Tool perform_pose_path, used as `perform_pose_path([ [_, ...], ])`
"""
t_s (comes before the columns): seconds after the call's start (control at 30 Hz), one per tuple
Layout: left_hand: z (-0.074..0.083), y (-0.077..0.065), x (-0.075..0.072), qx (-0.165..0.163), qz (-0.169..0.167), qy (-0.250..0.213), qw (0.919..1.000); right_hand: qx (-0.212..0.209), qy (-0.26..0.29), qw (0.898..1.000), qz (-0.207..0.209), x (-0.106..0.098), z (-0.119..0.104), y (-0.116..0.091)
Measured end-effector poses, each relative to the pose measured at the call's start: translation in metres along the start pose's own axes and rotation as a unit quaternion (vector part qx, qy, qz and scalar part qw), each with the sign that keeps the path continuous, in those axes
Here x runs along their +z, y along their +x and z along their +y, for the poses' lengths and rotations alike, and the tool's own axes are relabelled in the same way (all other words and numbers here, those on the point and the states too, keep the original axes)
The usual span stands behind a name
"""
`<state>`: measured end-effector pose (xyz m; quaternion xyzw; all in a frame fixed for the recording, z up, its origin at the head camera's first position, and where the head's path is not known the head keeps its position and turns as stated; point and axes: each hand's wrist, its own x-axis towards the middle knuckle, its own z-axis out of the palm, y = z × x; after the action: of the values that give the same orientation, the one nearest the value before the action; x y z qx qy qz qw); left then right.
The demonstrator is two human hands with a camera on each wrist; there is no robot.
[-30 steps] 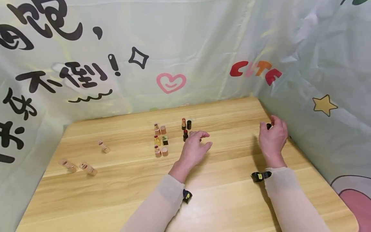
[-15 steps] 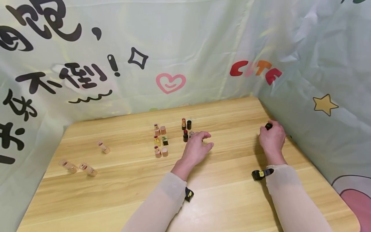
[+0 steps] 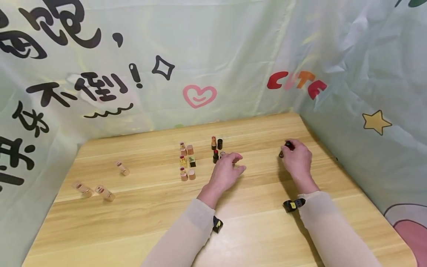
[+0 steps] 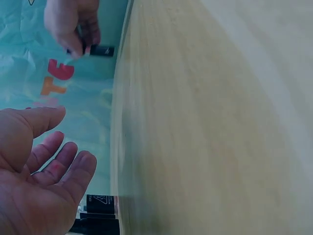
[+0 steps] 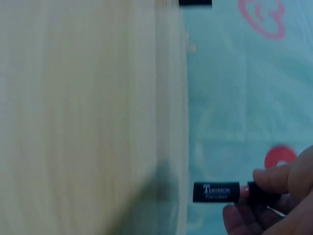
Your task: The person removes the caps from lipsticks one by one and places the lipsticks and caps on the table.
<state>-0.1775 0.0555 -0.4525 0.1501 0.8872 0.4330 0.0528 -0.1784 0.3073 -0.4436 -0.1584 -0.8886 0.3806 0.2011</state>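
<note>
In the head view my right hand (image 3: 299,157) pinches a black lipstick tube (image 5: 217,192) upright over the right part of the table. White lettering and a pink band at its middle show in the right wrist view. My left hand (image 3: 225,168) holds nothing; its fingers are relaxed, thumb apart, as the left wrist view shows. Just beyond them stand an uncapped red lipstick (image 3: 215,157) with a black base and a clear-topped piece (image 3: 222,154), partly hidden by the hand. Behind these are a rose-gold lipstick (image 3: 214,142) and its black cap (image 3: 219,144).
Left of the left hand, three uncapped lipsticks, including a gold one (image 3: 183,161), stand in a column beside their caps. Three clear-capped pinkish lipsticks, one at the front (image 3: 105,193), are farther left. Printed cloth (image 3: 233,44) surrounds the wooden table (image 3: 150,222).
My right hand lowers, then moves left from the table's right edge with the black lipstick tube. The left hand stays almost still, and the head view shifts slightly.
</note>
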Motion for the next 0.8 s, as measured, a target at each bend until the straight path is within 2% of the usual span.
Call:
perform_pose_path([
  [0.1, -0.002, -0.004, -0.003, -0.001, -0.002, -0.008, 1.0, -0.037, 0.025, 0.999, -0.024, 0.011, -0.016, -0.01],
  [0.2, -0.003, -0.008, -0.007, -0.003, -0.005, -0.017, 0.9998, -0.065, 0.051, 0.994, -0.069, 0.019, -0.033, -0.022],
  [0.37, -0.005, -0.016, -0.014, -0.008, -0.006, -0.027, 0.9996, -0.096, 0.08, 0.98, -0.155, 0.026, -0.058, -0.041],
  [0.47, -0.005, -0.02, -0.018, -0.011, -0.006, -0.038, 0.9992, -0.104, 0.094, 0.972, -0.19, 0.03, -0.07, -0.051],
  [0.6, -0.006, -0.025, -0.023, -0.009, 0.001, -0.042, 0.9991, -0.104, 0.106, 0.965, -0.217, 0.037, -0.083, -0.063],
  [0.8, -0.01, -0.035, -0.03, 0.0, 0.019, -0.024, 0.9995, -0.102, 0.123, 0.959, -0.235, 0.045, -0.095, -0.075],
])
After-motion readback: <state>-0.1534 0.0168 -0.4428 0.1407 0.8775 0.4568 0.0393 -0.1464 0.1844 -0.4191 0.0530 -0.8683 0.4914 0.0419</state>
